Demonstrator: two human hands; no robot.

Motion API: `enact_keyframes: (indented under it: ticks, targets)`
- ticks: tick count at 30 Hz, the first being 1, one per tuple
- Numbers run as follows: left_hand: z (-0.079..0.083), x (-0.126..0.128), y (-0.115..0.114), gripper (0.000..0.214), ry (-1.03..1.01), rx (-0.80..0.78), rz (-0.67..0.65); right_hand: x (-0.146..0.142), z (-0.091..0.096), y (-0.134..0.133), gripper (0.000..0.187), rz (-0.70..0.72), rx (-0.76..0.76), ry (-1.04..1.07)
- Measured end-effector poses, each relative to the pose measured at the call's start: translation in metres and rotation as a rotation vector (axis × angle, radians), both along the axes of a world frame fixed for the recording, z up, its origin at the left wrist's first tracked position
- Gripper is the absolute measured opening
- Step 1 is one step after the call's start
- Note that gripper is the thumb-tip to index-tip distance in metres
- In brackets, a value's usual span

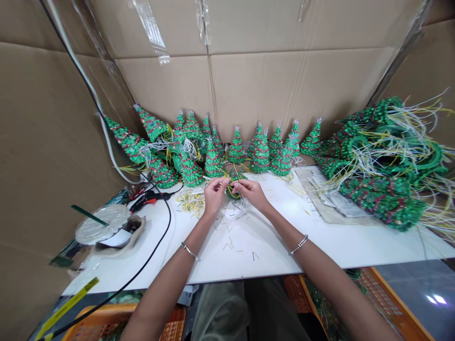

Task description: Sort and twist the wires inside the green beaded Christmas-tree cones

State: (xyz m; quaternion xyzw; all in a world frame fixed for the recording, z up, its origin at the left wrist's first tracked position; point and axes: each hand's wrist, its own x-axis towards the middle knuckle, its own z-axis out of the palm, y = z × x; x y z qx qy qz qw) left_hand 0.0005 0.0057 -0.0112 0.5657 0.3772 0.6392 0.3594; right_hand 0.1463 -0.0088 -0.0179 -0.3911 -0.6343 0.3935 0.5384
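Both my hands meet at the middle of the white table [270, 251], pinching a small green glitter tree cone [235, 182] with thin yellow and white wires. My left hand [214, 195] grips its left side with fingers closed. My right hand [250, 191] holds the right side, fingers curled round the wires. Each wrist wears a thin silver bangle. A loose bunch of clear fibres [240, 207] hangs below the cone onto the table.
A row of finished green trees [259, 151] stands along the cardboard wall. Stacked cones with wires [384, 189] lie at right. A glue gun [149, 199], black cable [164, 232], tape roll and dish [106, 229] sit at left. Orange crates [391, 293] stand below.
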Motion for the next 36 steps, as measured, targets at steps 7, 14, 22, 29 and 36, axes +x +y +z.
enact_keyframes:
  ticks: [7,14,22,29,36]
  targets:
    - [0.001,0.001,0.000,0.021,0.023,0.010,-0.044,-0.003,0.003,-0.004,0.040,-0.036,0.030,-0.011]
    - [0.003,0.003,-0.005,0.019,0.088,0.057,-0.001,-0.003,0.002,-0.005,0.040,-0.064,0.039,-0.033]
    - [-0.001,0.003,-0.003,0.022,0.022,0.018,0.059,-0.007,0.000,-0.005,0.036,-0.111,-0.018,0.083]
    - [0.001,0.003,-0.002,0.028,-0.122,-0.157,0.022,-0.005,-0.003,-0.002,0.031,-0.141,-0.015,0.070]
    - [-0.002,0.000,0.002,0.030,-0.185,-0.216,0.012,-0.003,-0.008,0.002,0.025,-0.172,-0.007,-0.007]
